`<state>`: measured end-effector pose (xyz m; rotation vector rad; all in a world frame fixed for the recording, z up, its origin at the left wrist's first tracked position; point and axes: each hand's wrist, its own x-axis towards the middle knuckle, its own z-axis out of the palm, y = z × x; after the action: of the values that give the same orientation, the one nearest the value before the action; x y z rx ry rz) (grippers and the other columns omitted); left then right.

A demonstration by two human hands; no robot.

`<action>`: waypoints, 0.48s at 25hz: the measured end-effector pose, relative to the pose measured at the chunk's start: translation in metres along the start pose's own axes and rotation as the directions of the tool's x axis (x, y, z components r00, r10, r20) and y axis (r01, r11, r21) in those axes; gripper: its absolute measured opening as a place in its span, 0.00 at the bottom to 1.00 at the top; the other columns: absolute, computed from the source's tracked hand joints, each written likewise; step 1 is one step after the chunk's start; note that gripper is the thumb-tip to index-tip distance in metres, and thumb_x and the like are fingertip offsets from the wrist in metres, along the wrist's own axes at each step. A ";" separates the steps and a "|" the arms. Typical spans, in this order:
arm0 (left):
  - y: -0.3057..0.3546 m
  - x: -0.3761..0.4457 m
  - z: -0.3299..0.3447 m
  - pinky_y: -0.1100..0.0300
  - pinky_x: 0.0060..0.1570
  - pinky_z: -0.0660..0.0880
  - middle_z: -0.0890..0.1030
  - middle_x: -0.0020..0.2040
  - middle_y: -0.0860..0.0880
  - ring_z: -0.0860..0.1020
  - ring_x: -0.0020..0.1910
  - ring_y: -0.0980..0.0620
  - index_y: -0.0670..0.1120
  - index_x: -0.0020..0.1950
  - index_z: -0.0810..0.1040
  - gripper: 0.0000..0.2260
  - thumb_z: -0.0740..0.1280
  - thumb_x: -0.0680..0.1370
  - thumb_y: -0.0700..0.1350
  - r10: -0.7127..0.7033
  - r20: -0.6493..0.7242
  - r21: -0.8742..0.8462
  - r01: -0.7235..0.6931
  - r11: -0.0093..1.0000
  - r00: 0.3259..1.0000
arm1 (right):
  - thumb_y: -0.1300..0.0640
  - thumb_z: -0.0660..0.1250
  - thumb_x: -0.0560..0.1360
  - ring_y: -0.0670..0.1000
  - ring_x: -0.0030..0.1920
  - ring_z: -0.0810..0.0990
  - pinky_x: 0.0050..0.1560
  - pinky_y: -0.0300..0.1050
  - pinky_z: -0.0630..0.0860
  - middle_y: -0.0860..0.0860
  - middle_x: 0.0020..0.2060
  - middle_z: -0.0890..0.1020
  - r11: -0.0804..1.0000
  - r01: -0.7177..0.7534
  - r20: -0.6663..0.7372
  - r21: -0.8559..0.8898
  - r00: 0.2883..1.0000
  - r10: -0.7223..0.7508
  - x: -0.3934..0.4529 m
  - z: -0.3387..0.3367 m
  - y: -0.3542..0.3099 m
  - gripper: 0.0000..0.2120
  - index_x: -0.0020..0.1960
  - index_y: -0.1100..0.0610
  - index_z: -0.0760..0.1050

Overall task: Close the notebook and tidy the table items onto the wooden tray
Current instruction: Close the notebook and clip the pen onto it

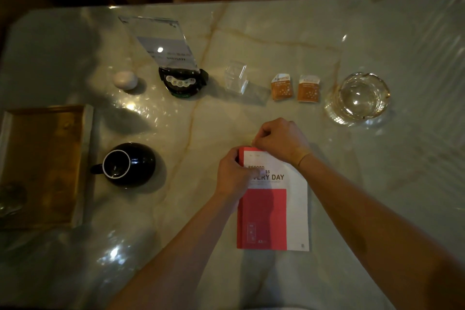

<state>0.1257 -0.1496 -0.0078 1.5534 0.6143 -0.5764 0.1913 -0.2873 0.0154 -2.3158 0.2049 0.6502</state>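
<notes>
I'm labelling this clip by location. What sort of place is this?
Probably a hotel room: a clear acrylic sign stand, two orange tea sachets, and a glass ashtray on a marble table.

Dim, warm lighting overall. The glossy bench (pixel 251 40) returns scattered glare patches, strongest left of and below the black cup (pixel 117 163). Soft shadows fall to the right of the cup. Beyond the bench's far edge the scene is almost black. Wide-angle distortion bows that edge. Fine print on the notebook (pixel 284 209), right of the cup, is blurred.
</notes>
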 end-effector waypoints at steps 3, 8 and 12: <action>0.002 0.003 -0.001 0.57 0.35 0.81 0.85 0.42 0.44 0.85 0.39 0.47 0.44 0.49 0.80 0.18 0.75 0.63 0.31 -0.029 0.025 -0.022 0.029 0.999 0.999 | 0.50 0.68 0.73 0.48 0.45 0.79 0.41 0.43 0.75 0.46 0.38 0.82 0.997 0.026 -0.033 0.075 0.999 -0.024 -0.005 0.007 0.004 0.08 0.36 0.47 0.79; 0.007 0.008 -0.003 0.52 0.39 0.81 0.85 0.43 0.43 0.84 0.42 0.44 0.43 0.49 0.79 0.19 0.75 0.62 0.28 -0.066 0.078 -0.067 0.072 0.995 0.995 | 0.39 0.64 0.75 0.53 0.64 0.69 0.62 0.50 0.68 0.51 0.65 0.73 0.993 -0.040 -0.417 0.113 0.905 0.084 -0.026 0.012 0.043 0.22 0.67 0.46 0.71; 0.012 0.005 -0.008 0.56 0.34 0.80 0.84 0.40 0.43 0.83 0.36 0.47 0.42 0.46 0.78 0.17 0.73 0.63 0.26 -0.104 0.139 -0.104 0.119 0.987 0.985 | 0.54 0.76 0.70 0.45 0.50 0.80 0.51 0.44 0.76 0.52 0.62 0.76 0.766 -0.062 -0.258 0.640 0.922 0.290 -0.062 0.017 0.072 0.34 0.71 0.50 0.64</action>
<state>0.1380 -0.1425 -0.0023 1.3702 0.6240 -0.7123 0.1077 -0.3307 -0.0069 -1.7421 0.7071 0.1973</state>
